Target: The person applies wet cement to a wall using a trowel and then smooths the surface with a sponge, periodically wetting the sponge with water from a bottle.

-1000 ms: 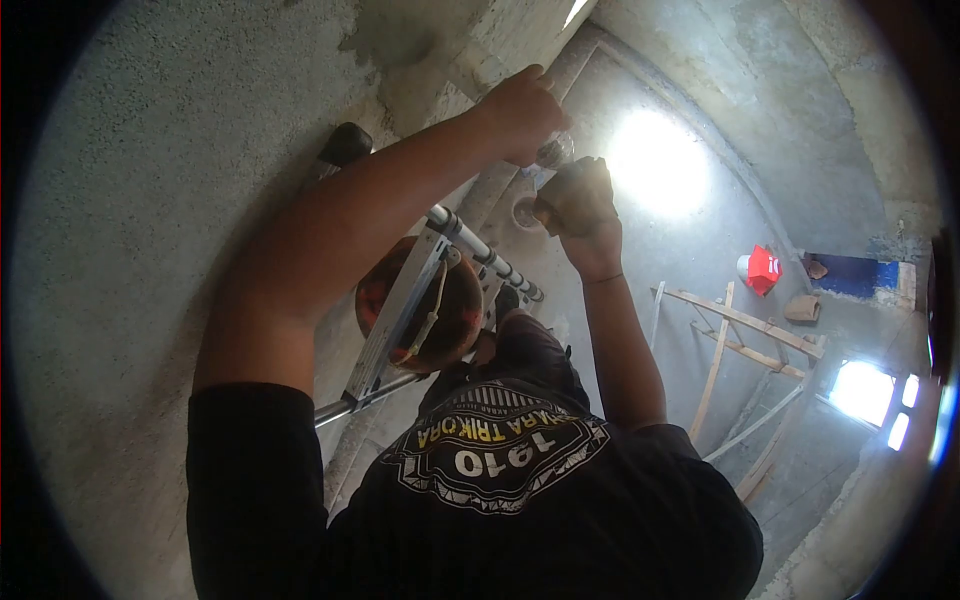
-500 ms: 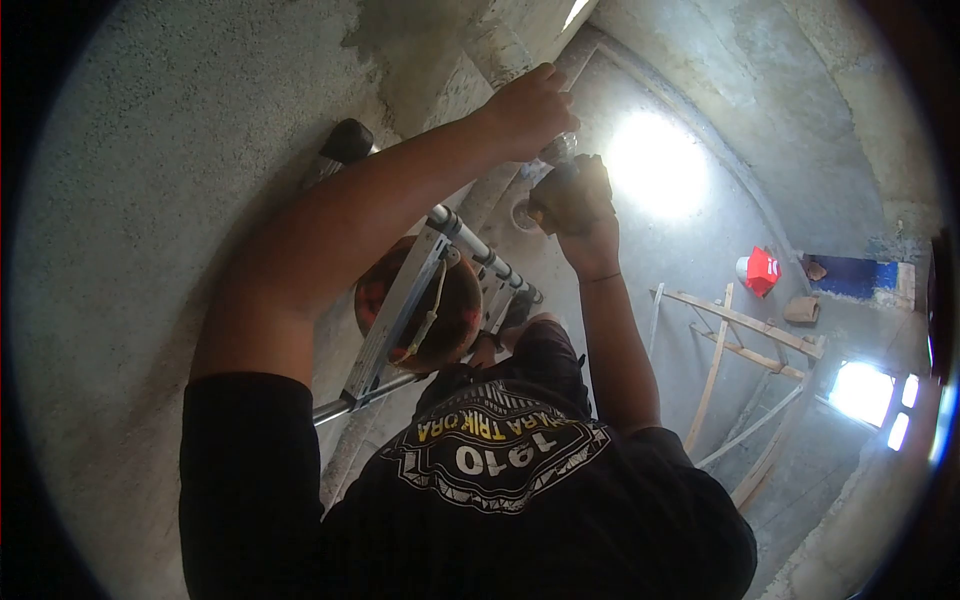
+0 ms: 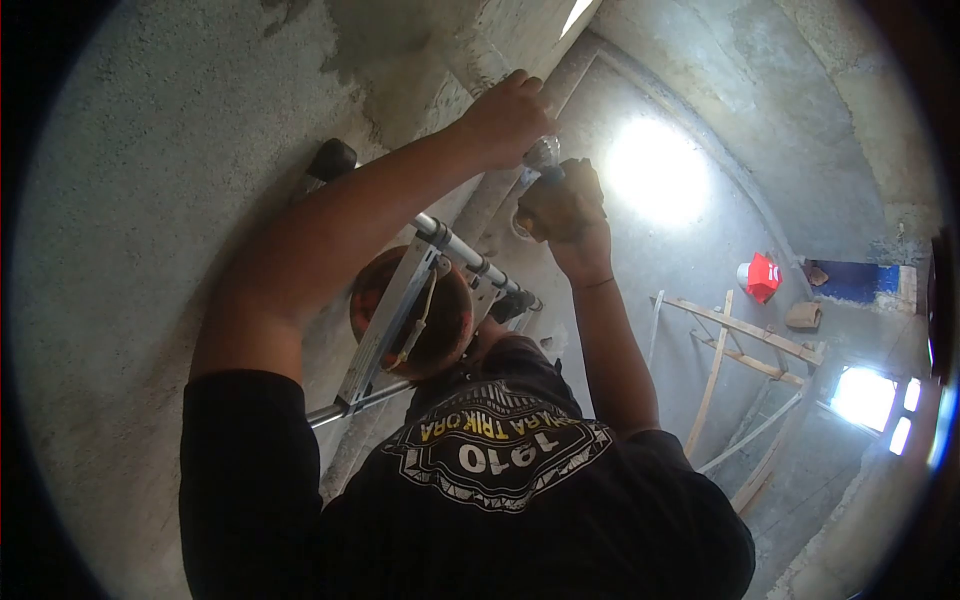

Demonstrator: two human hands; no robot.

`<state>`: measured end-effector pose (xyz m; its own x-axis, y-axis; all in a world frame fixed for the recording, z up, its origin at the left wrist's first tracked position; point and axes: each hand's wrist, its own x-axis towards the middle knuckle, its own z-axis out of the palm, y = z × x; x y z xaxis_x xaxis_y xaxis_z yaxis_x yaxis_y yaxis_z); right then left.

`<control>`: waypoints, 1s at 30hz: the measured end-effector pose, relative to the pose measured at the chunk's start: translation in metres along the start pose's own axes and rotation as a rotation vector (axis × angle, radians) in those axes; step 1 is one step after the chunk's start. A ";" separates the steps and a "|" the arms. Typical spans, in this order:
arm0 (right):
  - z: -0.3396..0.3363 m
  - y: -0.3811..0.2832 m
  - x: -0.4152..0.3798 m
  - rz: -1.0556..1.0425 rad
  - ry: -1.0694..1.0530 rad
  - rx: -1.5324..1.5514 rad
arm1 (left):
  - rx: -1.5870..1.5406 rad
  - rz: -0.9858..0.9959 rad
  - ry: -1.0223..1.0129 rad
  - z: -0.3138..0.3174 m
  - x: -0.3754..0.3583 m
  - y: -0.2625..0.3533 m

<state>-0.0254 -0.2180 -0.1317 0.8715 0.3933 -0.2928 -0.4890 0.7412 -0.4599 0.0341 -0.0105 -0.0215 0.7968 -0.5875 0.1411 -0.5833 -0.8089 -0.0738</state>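
Observation:
My left hand [image 3: 510, 118] is closed in front of the rough grey wall. At its lower edge is a shiny, see-through item [image 3: 542, 152]; what the fingers hold is not clear. Just below and to the right, my right hand [image 3: 582, 245] is closed round a brownish, blocky thing [image 3: 560, 208] that I cannot identify. A small dark part lies between the two hands. Under my left forearm stands a metal ladder [image 3: 390, 318], with a round reddish-brown bucket [image 3: 445, 325] behind its rails and a light cord hanging there.
A wet patch marks the wall [image 3: 390, 60] at the top. A wooden frame [image 3: 745, 325] stands lower right, near a red item [image 3: 763, 278] on a white container and a brown bag [image 3: 803, 316]. Bright light falls on the grey surface beyond my right hand.
Both hands have moved a little left and slightly down, still close together. The bucket and ladder appear slightly shifted in the view.

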 end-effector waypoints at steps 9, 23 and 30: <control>0.013 -0.015 -0.006 -0.037 -0.065 -0.002 | -0.125 -0.139 -0.029 0.007 0.003 -0.012; 0.012 -0.057 0.012 -0.091 -0.126 -0.055 | -0.541 -0.591 -0.160 -0.012 0.004 -0.012; 0.014 -0.105 0.089 -0.298 -0.156 -0.476 | -0.446 -0.587 -0.248 -0.005 0.006 -0.005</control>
<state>0.1040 -0.2526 -0.0977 0.9515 0.3071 0.0177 -0.1522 0.5200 -0.8405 0.0411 -0.0098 -0.0148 0.9762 -0.0963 -0.1944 -0.0211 -0.9341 0.3564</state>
